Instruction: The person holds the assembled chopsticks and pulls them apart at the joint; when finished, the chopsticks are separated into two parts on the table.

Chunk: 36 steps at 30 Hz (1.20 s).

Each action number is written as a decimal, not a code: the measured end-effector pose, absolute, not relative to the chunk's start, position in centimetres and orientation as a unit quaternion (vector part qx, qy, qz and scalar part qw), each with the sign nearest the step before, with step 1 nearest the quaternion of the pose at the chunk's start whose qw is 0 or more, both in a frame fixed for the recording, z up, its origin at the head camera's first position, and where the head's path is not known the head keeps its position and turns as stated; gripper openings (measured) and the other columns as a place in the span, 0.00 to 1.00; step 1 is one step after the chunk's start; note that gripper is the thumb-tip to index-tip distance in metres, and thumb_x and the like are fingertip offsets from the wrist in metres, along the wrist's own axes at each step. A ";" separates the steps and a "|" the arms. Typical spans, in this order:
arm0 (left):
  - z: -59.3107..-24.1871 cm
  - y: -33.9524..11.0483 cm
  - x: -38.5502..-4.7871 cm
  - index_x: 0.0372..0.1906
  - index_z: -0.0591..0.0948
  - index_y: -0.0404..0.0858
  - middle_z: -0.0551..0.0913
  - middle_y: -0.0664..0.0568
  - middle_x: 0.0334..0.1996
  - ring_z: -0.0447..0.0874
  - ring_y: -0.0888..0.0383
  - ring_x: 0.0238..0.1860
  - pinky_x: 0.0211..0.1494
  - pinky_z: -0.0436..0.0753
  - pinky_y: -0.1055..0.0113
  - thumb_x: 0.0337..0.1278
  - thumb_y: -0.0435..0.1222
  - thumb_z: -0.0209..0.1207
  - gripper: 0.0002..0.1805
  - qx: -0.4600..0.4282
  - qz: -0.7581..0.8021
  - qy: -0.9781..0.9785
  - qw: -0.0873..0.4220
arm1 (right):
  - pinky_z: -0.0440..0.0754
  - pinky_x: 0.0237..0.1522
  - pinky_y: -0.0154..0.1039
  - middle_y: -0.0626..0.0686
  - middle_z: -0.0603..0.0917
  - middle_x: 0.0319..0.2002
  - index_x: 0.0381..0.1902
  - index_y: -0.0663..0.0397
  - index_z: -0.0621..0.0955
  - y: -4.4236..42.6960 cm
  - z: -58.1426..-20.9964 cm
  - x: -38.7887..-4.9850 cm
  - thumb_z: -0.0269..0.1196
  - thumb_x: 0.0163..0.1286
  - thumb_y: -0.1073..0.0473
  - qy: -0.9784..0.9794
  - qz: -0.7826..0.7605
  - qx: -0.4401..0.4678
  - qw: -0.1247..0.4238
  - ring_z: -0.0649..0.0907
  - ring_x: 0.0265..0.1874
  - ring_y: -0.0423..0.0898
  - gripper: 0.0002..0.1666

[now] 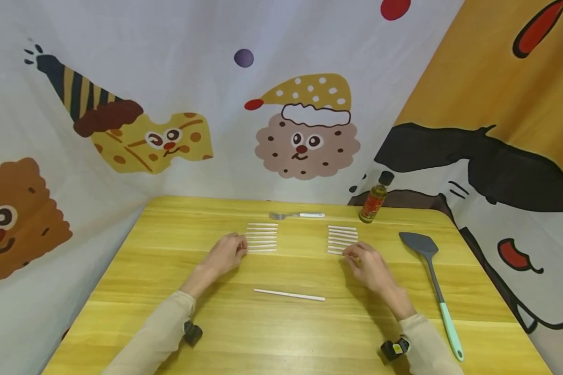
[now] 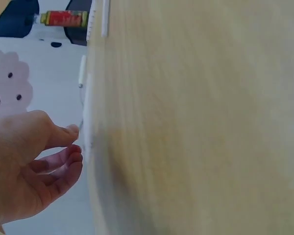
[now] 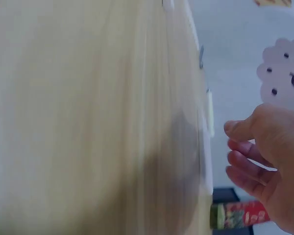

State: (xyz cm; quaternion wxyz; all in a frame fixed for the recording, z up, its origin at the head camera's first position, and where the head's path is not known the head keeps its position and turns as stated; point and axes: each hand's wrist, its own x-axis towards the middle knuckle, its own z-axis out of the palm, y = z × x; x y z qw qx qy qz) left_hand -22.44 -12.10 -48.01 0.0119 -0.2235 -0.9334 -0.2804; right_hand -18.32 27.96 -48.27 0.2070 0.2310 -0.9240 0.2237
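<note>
My left hand [image 1: 226,252] is at the left ends of a column of several short white sticks [image 1: 261,245] lying parallel on the table. In the left wrist view its thumb and loosely bent fingers [image 2: 63,164] stand a little apart, with nothing visible between them. My right hand [image 1: 369,264] is by the lower right end of a second column of short white sticks [image 1: 341,234]. Its thumb and fingers [image 3: 242,177] are apart in the right wrist view, around no visible thing. One longer white stick [image 1: 289,295] lies between the forearms, nearer the front.
A fork [image 1: 305,214] with a white handle lies behind the sticks. At the back right stands a dark-capped bottle [image 1: 374,202] with a red label. A grey turner [image 1: 434,276] with a mint handle lies right of my right hand. A printed cloth [image 1: 225,177] hangs behind the wooden table [image 1: 291,338].
</note>
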 end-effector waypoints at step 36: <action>-47.2 -7.7 -15.1 0.41 0.84 0.37 0.80 0.53 0.37 0.78 0.64 0.37 0.41 0.81 0.76 0.62 0.30 0.66 0.05 -0.341 -0.268 -0.895 -0.101 | 0.82 0.33 0.28 0.49 0.84 0.34 0.42 0.56 0.84 19.9 -48.7 -13.6 0.71 0.61 0.70 -0.891 0.275 0.362 0.024 0.82 0.32 0.37 0.12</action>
